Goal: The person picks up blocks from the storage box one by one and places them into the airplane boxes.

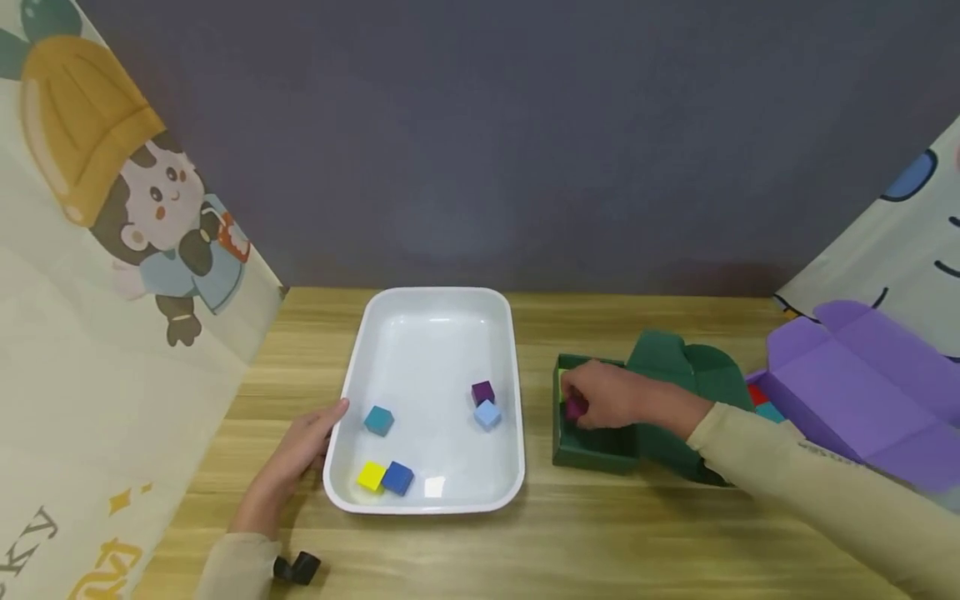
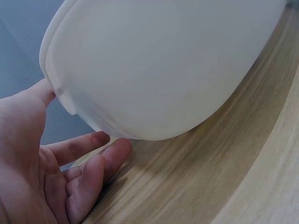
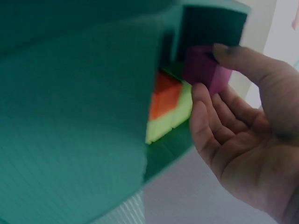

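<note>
My right hand (image 1: 607, 393) pinches a magenta cube (image 3: 201, 70) between thumb and fingers inside the green box (image 1: 592, 460). Orange (image 3: 166, 93) and yellow-green cubes (image 3: 161, 128) sit in that box, partly hidden by its wall in the right wrist view. At the left side of the white tray (image 1: 442, 507), my left hand (image 1: 300, 446) rests its thumb against the rim. Its other fingers are loosely bent by the tray's outer wall. Inside the tray are a teal cube (image 1: 378, 421), a yellow cube (image 1: 371, 477), a blue cube (image 1: 398, 478), a dark purple cube (image 1: 483, 392) and a light blue cube (image 1: 487, 415).
To the right stands an open purple box (image 1: 847, 375) with red (image 1: 757, 395) and teal pieces (image 1: 769, 412) inside, partly behind the right sleeve. The green box's lid (image 1: 675, 367) lies folded back toward it. A grey wall (image 1: 480, 150) rises behind the wooden table (image 1: 480, 558).
</note>
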A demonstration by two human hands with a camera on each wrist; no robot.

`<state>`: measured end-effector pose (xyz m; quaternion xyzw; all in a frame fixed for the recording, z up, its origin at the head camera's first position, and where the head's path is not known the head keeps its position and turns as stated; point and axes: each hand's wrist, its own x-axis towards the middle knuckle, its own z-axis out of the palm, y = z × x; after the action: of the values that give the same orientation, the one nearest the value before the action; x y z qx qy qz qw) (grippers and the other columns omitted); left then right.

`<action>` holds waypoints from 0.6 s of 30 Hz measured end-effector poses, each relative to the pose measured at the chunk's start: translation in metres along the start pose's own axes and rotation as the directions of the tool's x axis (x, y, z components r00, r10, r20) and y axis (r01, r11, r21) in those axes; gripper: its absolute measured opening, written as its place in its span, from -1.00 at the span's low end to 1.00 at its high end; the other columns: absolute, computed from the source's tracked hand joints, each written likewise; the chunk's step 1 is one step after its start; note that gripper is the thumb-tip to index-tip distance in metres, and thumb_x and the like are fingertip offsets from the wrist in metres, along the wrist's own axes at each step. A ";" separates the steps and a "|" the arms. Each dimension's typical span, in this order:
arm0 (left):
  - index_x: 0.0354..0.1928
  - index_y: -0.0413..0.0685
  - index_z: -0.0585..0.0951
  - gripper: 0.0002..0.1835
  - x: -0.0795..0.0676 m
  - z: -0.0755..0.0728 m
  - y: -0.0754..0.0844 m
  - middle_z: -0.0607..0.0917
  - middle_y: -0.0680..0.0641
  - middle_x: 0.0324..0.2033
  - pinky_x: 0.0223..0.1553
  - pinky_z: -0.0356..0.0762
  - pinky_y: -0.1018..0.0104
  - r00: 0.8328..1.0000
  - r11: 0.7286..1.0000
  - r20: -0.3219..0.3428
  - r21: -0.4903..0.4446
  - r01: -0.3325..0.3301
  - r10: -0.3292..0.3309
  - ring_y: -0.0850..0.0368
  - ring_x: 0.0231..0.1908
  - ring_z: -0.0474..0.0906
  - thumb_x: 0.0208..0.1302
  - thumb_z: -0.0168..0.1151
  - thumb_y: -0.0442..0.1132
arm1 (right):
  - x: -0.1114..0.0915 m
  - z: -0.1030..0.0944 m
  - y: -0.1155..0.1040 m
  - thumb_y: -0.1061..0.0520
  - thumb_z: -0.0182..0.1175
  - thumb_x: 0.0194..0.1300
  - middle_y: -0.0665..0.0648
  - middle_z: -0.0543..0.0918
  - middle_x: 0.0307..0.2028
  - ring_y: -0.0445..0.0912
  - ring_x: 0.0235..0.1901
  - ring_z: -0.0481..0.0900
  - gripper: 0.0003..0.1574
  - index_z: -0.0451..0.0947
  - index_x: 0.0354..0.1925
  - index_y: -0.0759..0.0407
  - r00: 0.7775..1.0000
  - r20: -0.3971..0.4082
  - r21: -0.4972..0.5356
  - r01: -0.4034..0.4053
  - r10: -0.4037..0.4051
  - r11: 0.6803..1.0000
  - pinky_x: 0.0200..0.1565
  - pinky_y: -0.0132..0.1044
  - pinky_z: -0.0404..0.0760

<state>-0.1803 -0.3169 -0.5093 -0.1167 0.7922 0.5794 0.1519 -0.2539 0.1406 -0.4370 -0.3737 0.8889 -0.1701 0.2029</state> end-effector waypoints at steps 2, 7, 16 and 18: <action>0.25 -0.45 0.38 -0.16 -0.001 0.000 0.001 0.69 -0.30 -0.15 -0.36 0.67 0.08 1.000 1.000 0.008 0.003 -0.007 0.007 -0.07 -0.30 0.69 0.40 -0.05 0.29 | 0.002 0.006 0.003 0.25 0.44 0.04 -0.03 0.52 -0.42 -0.20 -0.45 0.43 -0.67 0.53 -0.23 0.20 1.000 -0.011 -0.001 -0.020 0.020 1.000 -0.42 -0.31 0.48; 0.27 -0.47 0.35 -0.15 -0.002 -0.001 0.000 0.69 -0.30 -0.15 -0.37 0.67 0.09 1.000 1.000 0.011 0.008 -0.011 0.011 -0.06 -0.31 0.69 0.40 -0.06 0.28 | 0.006 0.019 0.009 0.30 0.46 -0.05 -0.04 0.52 -0.47 -0.22 -0.47 0.44 -0.68 0.51 -0.34 0.15 0.997 -0.069 0.016 -0.021 0.022 1.000 -0.42 -0.33 0.48; 0.27 -0.46 0.36 -0.14 -0.001 0.001 -0.002 0.68 -0.30 -0.12 -0.35 0.67 0.10 1.000 1.000 0.017 -0.001 0.013 -0.013 -0.06 -0.28 0.69 0.39 -0.04 0.29 | 0.009 0.030 0.016 0.31 0.43 -0.12 -0.07 0.51 -0.52 -0.24 -0.52 0.42 -0.69 0.52 -0.39 0.13 0.992 -0.125 0.074 -0.018 0.027 0.997 -0.46 -0.33 0.46; 0.27 -0.47 0.34 -0.14 0.000 0.000 -0.001 0.68 -0.31 -0.12 -0.35 0.67 0.09 1.000 1.000 0.018 0.002 0.005 -0.005 -0.06 -0.28 0.69 0.40 -0.06 0.28 | 0.010 0.029 0.016 0.30 0.43 -0.11 -0.07 0.51 -0.51 -0.23 -0.51 0.42 -0.70 0.52 -0.40 0.13 0.991 -0.132 0.066 -0.024 0.033 0.998 -0.45 -0.33 0.46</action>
<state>-0.1798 -0.3172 -0.5098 -0.1136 0.7909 0.5795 0.1606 -0.2563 0.1394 -0.4718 -0.3420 0.8998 -0.2203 0.1574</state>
